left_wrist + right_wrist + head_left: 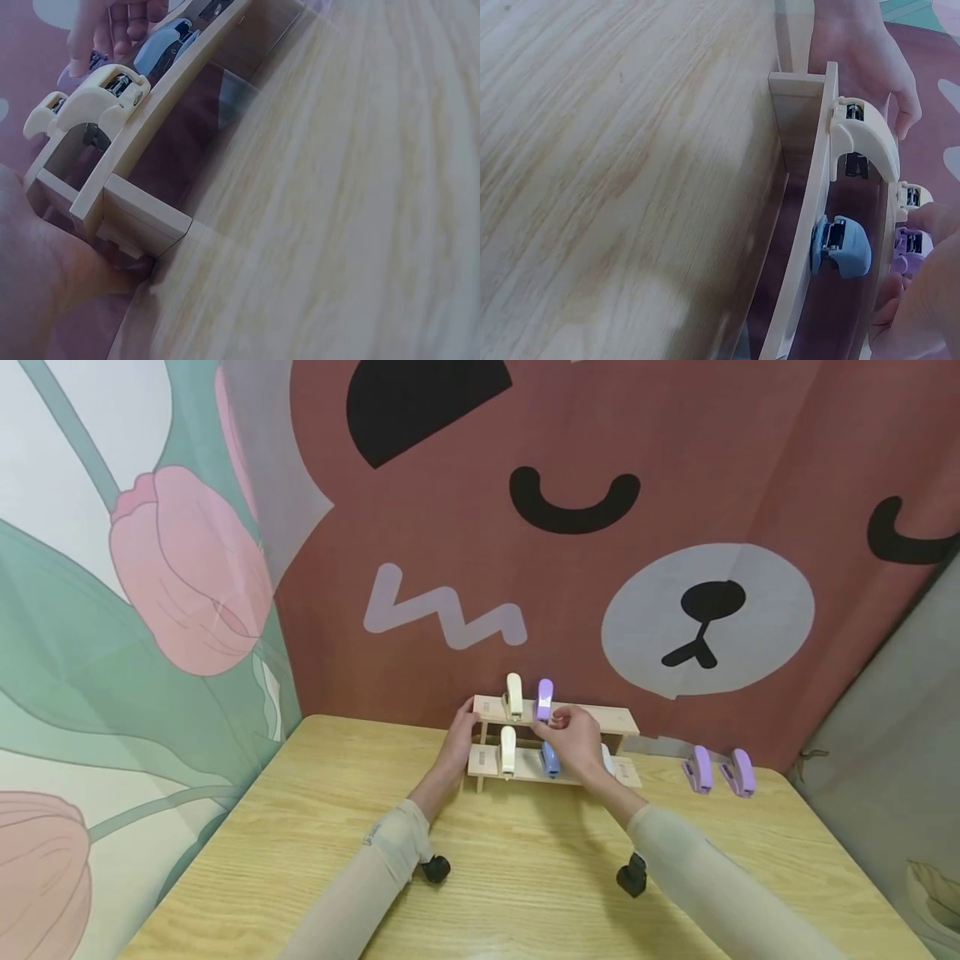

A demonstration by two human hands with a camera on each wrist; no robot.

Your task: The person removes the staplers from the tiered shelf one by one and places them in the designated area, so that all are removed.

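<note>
A two-tier wooden rack [487,760] stands at the back of the table with staplers upright on both tiers. My left hand [456,745] holds the rack's left end, its fingers at the upper board's corner. With thumb and fingers my right hand [576,742] pinches the lower part of a purple stapler [545,695] on the upper tier. Left of it is a cream stapler [513,695]. On the lower tier are another cream stapler [101,101], a blue stapler [844,246] and a white stapler [607,760], mostly hidden behind my right wrist.
Two more purple staplers, one nearer [701,770] and one farther right [741,772], stand on the wooden table [480,877] to the right of the rack. A curtain with a bear print [450,543] hangs right behind the rack, and a floral one [187,568] on the left.
</note>
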